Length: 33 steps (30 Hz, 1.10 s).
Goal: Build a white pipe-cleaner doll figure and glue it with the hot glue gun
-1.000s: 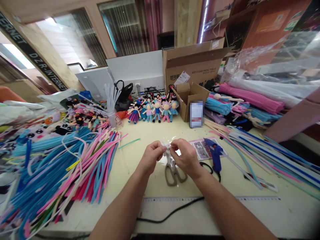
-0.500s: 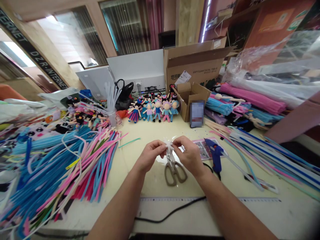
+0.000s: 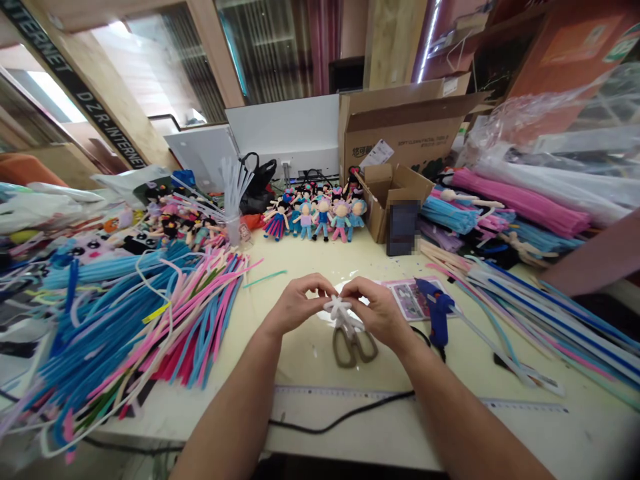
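Note:
Between my two hands is a small white star-shaped piece (image 3: 338, 306), with several short fuzzy arms that look like pipe cleaner. My left hand (image 3: 299, 304) pinches it from the left, thumb against fingertips. From the other side my right hand (image 3: 374, 308) grips it the same way, and the fingertips of both hands nearly meet at its top. Just below and behind it lies a pair of scissors (image 3: 345, 353) with grey-brown handles, flat on the table; the star partly covers the blades.
A blue glue gun (image 3: 438, 313) lies right of my right hand, by a printed card (image 3: 409, 300). Pipe cleaners are heaped left (image 3: 120, 320) and right (image 3: 550, 313). A ruler (image 3: 330, 393) and black cable (image 3: 320, 428) cross the front. Small dolls (image 3: 323, 217) stand behind, beside a cardboard box (image 3: 380, 193).
The white star has turned so its arms now face me, and my fingers have shifted to its upper edge. The view has swung slightly left. The phone screen has gone dark.

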Each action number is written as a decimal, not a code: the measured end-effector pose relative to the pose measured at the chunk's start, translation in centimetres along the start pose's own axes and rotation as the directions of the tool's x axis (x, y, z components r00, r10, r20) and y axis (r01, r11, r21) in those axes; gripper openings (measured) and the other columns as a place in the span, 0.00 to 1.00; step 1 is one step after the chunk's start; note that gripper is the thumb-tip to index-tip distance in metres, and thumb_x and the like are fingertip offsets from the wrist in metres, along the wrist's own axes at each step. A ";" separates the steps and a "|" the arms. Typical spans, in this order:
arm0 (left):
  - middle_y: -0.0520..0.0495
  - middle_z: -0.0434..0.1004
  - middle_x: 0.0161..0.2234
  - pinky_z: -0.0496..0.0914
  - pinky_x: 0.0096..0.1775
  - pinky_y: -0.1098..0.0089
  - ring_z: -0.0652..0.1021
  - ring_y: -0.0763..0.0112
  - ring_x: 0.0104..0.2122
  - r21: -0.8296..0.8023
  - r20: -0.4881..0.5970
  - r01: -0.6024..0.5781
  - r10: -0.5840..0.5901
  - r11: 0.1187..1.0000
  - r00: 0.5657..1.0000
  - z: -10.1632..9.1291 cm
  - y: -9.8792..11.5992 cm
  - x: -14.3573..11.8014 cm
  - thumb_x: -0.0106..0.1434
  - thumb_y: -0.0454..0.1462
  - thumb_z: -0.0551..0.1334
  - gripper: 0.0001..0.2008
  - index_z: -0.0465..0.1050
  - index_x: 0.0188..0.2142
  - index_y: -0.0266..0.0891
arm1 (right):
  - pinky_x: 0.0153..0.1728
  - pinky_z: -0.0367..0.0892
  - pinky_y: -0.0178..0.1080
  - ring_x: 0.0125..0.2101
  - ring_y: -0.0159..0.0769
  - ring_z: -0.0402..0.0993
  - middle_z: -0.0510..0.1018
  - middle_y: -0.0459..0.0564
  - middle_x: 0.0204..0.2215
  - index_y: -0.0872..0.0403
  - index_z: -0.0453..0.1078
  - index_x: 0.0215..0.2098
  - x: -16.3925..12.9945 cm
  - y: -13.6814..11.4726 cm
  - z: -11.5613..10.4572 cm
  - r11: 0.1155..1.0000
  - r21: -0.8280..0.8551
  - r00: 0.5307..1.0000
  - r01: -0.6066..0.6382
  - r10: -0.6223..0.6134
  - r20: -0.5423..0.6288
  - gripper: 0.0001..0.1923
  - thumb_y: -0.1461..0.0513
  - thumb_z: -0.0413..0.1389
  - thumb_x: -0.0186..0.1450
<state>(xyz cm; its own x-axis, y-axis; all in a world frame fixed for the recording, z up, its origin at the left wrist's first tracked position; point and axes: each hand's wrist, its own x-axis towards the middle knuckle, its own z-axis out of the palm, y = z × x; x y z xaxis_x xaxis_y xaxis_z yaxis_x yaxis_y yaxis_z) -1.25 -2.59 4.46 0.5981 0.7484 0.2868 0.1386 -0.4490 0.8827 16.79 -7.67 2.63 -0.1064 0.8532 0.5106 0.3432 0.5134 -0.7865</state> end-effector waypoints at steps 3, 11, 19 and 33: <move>0.47 0.74 0.27 0.66 0.34 0.69 0.73 0.70 0.29 0.046 -0.069 -0.036 0.039 0.998 0.997 0.5 0.2 -0.2 0.56 0.38 0.63 0.06 0.74 0.27 0.38 | 0.30 0.61 0.34 0.28 0.31 0.66 0.71 0.44 0.25 0.53 0.67 0.29 0.0 -0.1 -0.1 1.000 0.001 1.000 -0.004 0.004 0.019 0.04 0.68 0.54 0.60; 0.47 0.76 0.28 0.66 0.36 0.68 0.73 0.69 0.30 0.168 -0.266 -0.015 0.060 0.986 0.962 1.3 0.1 -0.3 0.56 0.38 0.62 0.05 0.73 0.27 0.39 | 0.29 0.59 0.34 0.27 0.31 0.63 0.67 0.44 0.25 0.52 0.63 0.29 -0.1 -0.7 -0.3 0.998 -0.045 0.998 0.039 -0.041 -0.050 0.06 0.68 0.49 0.61; 0.49 0.75 0.27 0.67 0.34 0.71 0.74 0.71 0.29 0.003 -0.269 0.024 -0.022 1.000 0.963 2.0 -0.3 0.1 0.56 0.38 0.62 0.05 0.71 0.27 0.38 | 0.30 0.60 0.34 0.27 0.31 0.64 0.68 0.44 0.25 0.52 0.64 0.29 -0.1 -0.6 -0.4 1.000 -0.020 0.998 0.020 -0.021 -0.056 0.05 0.68 0.51 0.61; 0.42 0.77 0.38 0.67 0.43 0.66 0.75 0.65 0.39 -0.272 -0.155 0.019 -0.063 0.962 0.986 1.5 -0.8 0.3 0.57 0.42 0.63 0.10 0.76 0.27 0.36 | 0.33 0.63 0.36 0.31 0.33 0.68 0.73 0.47 0.29 0.53 0.68 0.31 0.3 0.3 -0.6 1.000 -0.013 0.984 -0.016 0.013 -0.178 0.03 0.65 0.53 0.62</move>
<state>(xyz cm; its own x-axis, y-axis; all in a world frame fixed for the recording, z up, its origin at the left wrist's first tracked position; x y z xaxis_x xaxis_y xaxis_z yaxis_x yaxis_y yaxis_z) 0.02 -2.72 3.31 0.4581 0.8421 0.2845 -0.0705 -0.2847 0.9560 17.44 -7.28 2.79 0.0660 0.8300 0.5539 0.3567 0.4988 -0.7899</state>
